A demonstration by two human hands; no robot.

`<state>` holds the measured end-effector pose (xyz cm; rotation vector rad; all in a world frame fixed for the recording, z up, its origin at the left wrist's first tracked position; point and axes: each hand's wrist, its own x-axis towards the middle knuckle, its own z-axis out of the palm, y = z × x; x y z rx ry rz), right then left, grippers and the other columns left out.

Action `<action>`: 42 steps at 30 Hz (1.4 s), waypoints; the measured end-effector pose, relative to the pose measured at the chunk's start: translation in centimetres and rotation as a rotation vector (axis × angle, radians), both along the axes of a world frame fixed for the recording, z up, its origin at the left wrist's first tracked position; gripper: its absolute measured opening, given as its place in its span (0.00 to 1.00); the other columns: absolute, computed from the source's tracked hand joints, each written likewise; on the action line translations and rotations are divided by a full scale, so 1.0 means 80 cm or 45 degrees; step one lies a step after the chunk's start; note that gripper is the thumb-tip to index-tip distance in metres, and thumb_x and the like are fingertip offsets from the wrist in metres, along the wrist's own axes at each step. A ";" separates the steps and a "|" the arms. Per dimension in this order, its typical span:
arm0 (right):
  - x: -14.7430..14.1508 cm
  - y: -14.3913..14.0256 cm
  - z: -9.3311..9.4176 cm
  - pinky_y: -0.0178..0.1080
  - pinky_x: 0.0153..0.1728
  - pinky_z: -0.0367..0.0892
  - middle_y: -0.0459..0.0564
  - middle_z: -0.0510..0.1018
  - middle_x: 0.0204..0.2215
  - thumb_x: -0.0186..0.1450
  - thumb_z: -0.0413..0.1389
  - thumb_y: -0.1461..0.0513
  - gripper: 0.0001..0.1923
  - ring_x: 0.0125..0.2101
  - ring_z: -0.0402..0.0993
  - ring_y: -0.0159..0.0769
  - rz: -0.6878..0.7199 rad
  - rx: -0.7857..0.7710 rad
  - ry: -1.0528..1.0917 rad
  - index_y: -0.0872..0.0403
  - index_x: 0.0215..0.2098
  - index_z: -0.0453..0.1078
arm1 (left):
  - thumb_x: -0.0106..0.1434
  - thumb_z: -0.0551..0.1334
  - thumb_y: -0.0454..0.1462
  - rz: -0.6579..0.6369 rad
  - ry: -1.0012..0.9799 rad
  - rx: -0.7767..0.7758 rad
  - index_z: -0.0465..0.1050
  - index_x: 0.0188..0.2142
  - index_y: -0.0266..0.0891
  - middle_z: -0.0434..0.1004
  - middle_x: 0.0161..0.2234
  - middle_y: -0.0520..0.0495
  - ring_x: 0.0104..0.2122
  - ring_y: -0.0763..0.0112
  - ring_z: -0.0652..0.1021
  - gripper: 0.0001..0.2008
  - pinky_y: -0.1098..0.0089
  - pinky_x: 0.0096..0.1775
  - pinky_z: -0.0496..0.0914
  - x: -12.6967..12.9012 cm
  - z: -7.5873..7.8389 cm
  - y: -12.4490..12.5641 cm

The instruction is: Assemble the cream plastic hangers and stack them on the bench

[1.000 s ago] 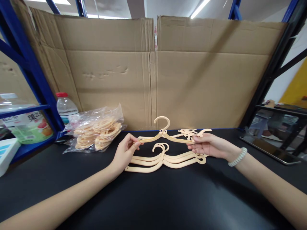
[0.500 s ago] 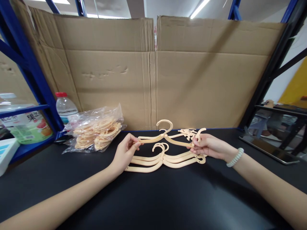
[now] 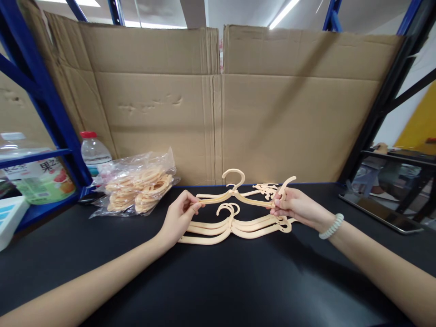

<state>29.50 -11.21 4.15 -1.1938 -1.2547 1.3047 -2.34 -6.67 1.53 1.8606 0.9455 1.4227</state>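
Note:
A pale peach plastic hanger (image 3: 252, 200) is held level above the table by its two ends, hook upward. My left hand (image 3: 177, 217) pinches its left end between thumb and fingers. At the right end, my right hand (image 3: 301, 208) grips the hanger, and a short curved strip (image 3: 289, 181) of the same colour sticks up from those fingers. Whether the strip is joined to the hanger cannot be made out. Below and nearer me lies a row of several matching hangers (image 3: 209, 240), hooks pointing away. Another hanger (image 3: 250, 193) lies behind the held one, partly hidden.
Small loose peach pieces (image 3: 266, 189) lie in a pile at the back. A clear bag of hanger parts (image 3: 138, 188) sits at the left, beside a red-capped bottle (image 3: 93, 152). Cardboard (image 3: 153, 109) walls the back; a tablet-like device (image 3: 381, 213) lies at the right.
The curved strip at my right hand shows more of its length and now reaches higher and slightly further right. My left hand keeps its pinch almost unmoved.

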 end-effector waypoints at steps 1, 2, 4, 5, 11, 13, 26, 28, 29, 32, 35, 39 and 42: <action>-0.001 0.000 0.000 0.33 0.32 0.75 0.45 0.73 0.23 0.56 0.64 0.67 0.14 0.25 0.76 0.31 -0.015 0.019 -0.004 0.54 0.25 0.61 | 0.57 0.60 0.38 -0.005 0.002 -0.007 0.62 0.27 0.40 0.75 0.27 0.49 0.27 0.70 0.76 0.07 0.70 0.28 0.69 0.000 0.000 0.000; -0.002 -0.001 0.001 0.33 0.31 0.74 0.45 0.73 0.22 0.56 0.64 0.67 0.14 0.25 0.75 0.30 -0.030 0.034 -0.008 0.54 0.25 0.61 | 0.57 0.60 0.38 -0.009 0.005 -0.014 0.62 0.27 0.40 0.76 0.26 0.49 0.27 0.69 0.76 0.07 0.71 0.28 0.68 0.000 0.000 0.000; -0.004 -0.002 0.002 0.32 0.30 0.73 0.44 0.72 0.22 0.56 0.64 0.67 0.14 0.24 0.75 0.29 -0.056 0.051 -0.018 0.54 0.25 0.61 | 0.57 0.60 0.38 -0.006 0.023 -0.023 0.62 0.27 0.40 0.76 0.26 0.48 0.27 0.69 0.76 0.07 0.71 0.28 0.68 0.000 -0.001 0.001; -0.006 -0.003 0.003 0.32 0.29 0.73 0.44 0.72 0.22 0.56 0.63 0.67 0.14 0.24 0.74 0.29 -0.068 0.057 -0.020 0.54 0.25 0.61 | 0.57 0.59 0.38 -0.001 0.037 -0.026 0.62 0.27 0.40 0.77 0.26 0.48 0.27 0.69 0.75 0.07 0.71 0.28 0.67 -0.001 -0.001 0.001; -0.011 -0.007 0.005 0.33 0.27 0.71 0.43 0.71 0.20 0.55 0.62 0.67 0.13 0.23 0.73 0.30 -0.111 0.077 -0.050 0.54 0.25 0.61 | 0.58 0.59 0.39 0.042 0.106 -0.035 0.61 0.27 0.40 0.77 0.26 0.49 0.25 0.70 0.74 0.08 0.72 0.26 0.64 -0.003 -0.003 0.001; -0.011 -0.006 0.003 0.32 0.25 0.70 0.43 0.71 0.20 0.54 0.63 0.67 0.13 0.22 0.73 0.29 -0.119 0.096 -0.053 0.54 0.25 0.61 | 0.58 0.59 0.40 0.053 0.137 -0.005 0.61 0.27 0.40 0.77 0.26 0.49 0.26 0.69 0.75 0.08 0.72 0.26 0.65 -0.003 -0.004 0.001; -0.003 0.002 0.001 0.32 0.28 0.74 0.48 0.75 0.24 0.58 0.60 0.67 0.08 0.23 0.75 0.30 -0.104 0.043 0.150 0.56 0.27 0.64 | 0.66 0.53 0.40 0.068 0.709 0.342 0.62 0.38 0.41 0.70 0.24 0.55 0.24 0.72 0.72 0.06 0.73 0.29 0.64 -0.004 0.008 -0.015; -0.003 0.003 0.001 0.32 0.28 0.74 0.48 0.75 0.25 0.59 0.60 0.67 0.07 0.24 0.76 0.31 -0.114 0.040 0.168 0.56 0.29 0.64 | 0.67 0.52 0.39 0.087 0.970 0.583 0.64 0.42 0.41 0.73 0.27 0.52 0.26 0.71 0.73 0.07 0.72 0.31 0.64 -0.006 0.013 -0.016; -0.003 0.003 0.001 0.32 0.28 0.74 0.48 0.75 0.25 0.59 0.60 0.66 0.07 0.25 0.76 0.31 -0.109 0.046 0.168 0.56 0.30 0.64 | 0.68 0.51 0.38 0.109 1.096 0.708 0.65 0.43 0.40 0.74 0.29 0.51 0.27 0.69 0.74 0.08 0.71 0.32 0.64 -0.008 0.016 -0.016; -0.004 0.002 0.001 0.32 0.29 0.74 0.47 0.74 0.27 0.59 0.62 0.63 0.09 0.27 0.76 0.31 -0.056 0.085 0.157 0.55 0.31 0.65 | 0.69 0.49 0.37 0.194 1.390 0.932 0.68 0.42 0.38 0.74 0.26 0.49 0.25 0.67 0.75 0.11 0.67 0.32 0.65 -0.010 0.026 -0.019; -0.005 0.002 0.000 0.32 0.30 0.74 0.45 0.72 0.29 0.58 0.64 0.60 0.11 0.29 0.74 0.30 -0.028 0.132 0.152 0.55 0.32 0.66 | 0.70 0.47 0.37 0.286 1.563 0.922 0.70 0.38 0.37 0.72 0.22 0.49 0.23 0.65 0.74 0.14 0.67 0.30 0.65 -0.009 0.034 -0.024; -0.003 0.003 0.000 0.32 0.30 0.73 0.44 0.72 0.32 0.54 0.67 0.58 0.13 0.30 0.72 0.28 -0.042 0.184 0.163 0.54 0.31 0.68 | 0.70 0.47 0.38 0.322 1.627 0.852 0.70 0.39 0.37 0.73 0.24 0.47 0.25 0.62 0.75 0.15 0.67 0.28 0.65 -0.008 0.044 -0.030; 0.004 0.006 0.005 0.33 0.30 0.71 0.45 0.73 0.30 0.55 0.65 0.56 0.12 0.30 0.70 0.29 -0.033 0.173 0.269 0.55 0.31 0.72 | 0.70 0.48 0.37 0.305 1.642 0.776 0.70 0.39 0.36 0.73 0.25 0.47 0.27 0.62 0.76 0.13 0.68 0.28 0.65 -0.011 0.055 -0.031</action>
